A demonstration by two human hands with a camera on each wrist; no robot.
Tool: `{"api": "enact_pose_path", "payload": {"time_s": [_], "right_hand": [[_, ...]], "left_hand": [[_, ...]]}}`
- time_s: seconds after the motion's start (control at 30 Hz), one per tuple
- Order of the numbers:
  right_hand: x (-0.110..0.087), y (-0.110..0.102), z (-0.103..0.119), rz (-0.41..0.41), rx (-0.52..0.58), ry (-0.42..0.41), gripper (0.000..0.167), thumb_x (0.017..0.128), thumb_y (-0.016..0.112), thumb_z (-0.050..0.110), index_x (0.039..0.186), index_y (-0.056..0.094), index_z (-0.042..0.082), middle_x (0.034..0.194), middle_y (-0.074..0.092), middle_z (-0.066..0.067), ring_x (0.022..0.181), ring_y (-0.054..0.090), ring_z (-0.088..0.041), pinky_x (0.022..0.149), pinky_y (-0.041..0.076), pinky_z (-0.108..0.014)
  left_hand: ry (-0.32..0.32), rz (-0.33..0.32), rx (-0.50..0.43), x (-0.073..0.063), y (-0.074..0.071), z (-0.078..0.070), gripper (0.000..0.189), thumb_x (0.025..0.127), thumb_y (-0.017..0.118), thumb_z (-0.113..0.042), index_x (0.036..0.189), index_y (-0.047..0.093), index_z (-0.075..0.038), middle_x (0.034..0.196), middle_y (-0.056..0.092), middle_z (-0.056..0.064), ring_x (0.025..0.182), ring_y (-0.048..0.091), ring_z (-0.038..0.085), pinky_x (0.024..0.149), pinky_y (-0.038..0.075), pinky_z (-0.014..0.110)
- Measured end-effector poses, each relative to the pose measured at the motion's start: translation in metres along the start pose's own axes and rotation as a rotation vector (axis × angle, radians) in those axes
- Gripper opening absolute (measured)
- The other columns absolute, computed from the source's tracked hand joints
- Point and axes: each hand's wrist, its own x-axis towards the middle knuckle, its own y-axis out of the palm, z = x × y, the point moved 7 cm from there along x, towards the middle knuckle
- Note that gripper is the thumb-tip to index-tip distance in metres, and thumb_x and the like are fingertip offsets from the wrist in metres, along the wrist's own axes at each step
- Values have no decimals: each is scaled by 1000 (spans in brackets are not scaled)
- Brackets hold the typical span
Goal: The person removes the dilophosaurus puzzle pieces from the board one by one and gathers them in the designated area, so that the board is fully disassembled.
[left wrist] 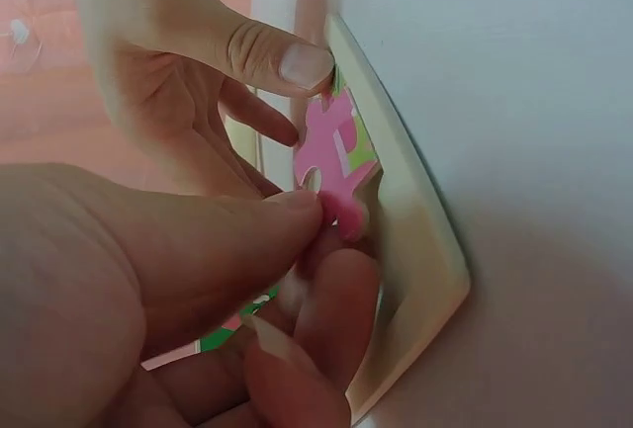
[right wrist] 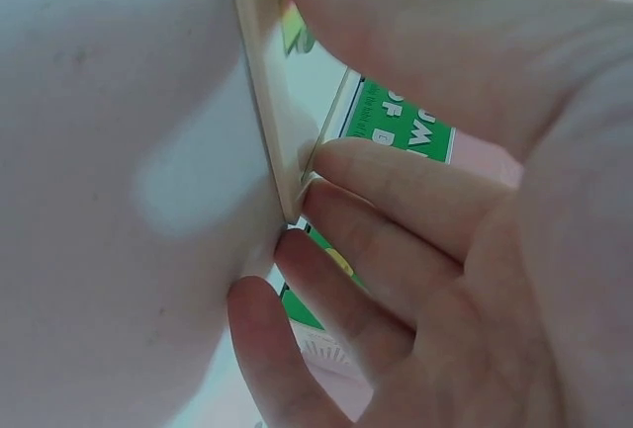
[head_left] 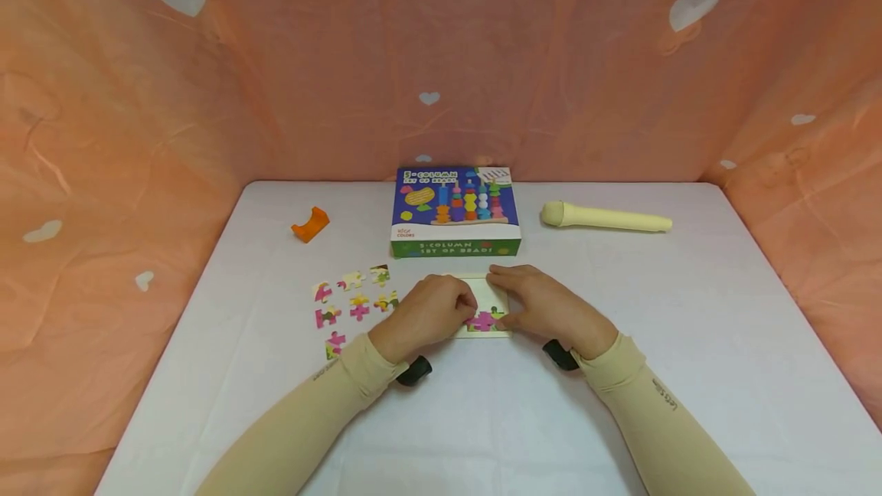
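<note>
A shallow cream puzzle tray lies between the two hands, with pink and green jigsaw pieces along its near edge. My left hand is over the tray's left side. In the left wrist view its thumb and index finger pinch a pink puzzle piece beside the laid pieces. My right hand holds steady at the tray's right side. Its thumb presses near the laid pieces, while the extended fingers touch the tray's far corner and the table. The tray's left part is hidden.
Several loose puzzle pieces lie in rows on the white table, left of the tray. Behind the tray stands a bead-set box. An orange curved block is at the back left, a pale yellow microphone-shaped stick at the back right.
</note>
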Motion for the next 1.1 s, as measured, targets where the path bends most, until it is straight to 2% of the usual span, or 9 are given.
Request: {"api": "enact_pose_path", "payload": {"time_s": [0.47,0.8,0.93,1.1], "right_hand": [[2,0,2,4,-16,-14,77,89,89,18,154,55,-3,164,52,-20,153,47,-42,125,39,-56],[4,0,4,20,-12,-7,76,90,89,18,155,54,-3,166,51,-19,155,45,-41,126,38,-56],[4,0,4,19,-11,-14,76,90,88,19,154,55,-3,165,51,-19,154,45,-42,126,38,-57],[1,1,1,17,-13,-8,76,90,88,19,154,54,-4,165,50,-20,154,45,-44,126,38,-58]], "left_hand": [[-1,0,-21,-2,-3,3,11,103,73,-17,97,82,-15,92,76,-4,86,63,15,84,53,35],[-28,2,-33,-4,-7,8,11,103,74,-19,96,82,-17,88,73,-5,84,62,16,80,51,34],[-56,-10,-71,-12,-16,15,9,104,74,-21,97,81,-20,90,72,-6,87,63,16,84,53,34],[-116,-73,-119,-34,-34,33,7,102,76,-20,97,81,-21,93,73,-6,91,63,18,87,55,36]]}}
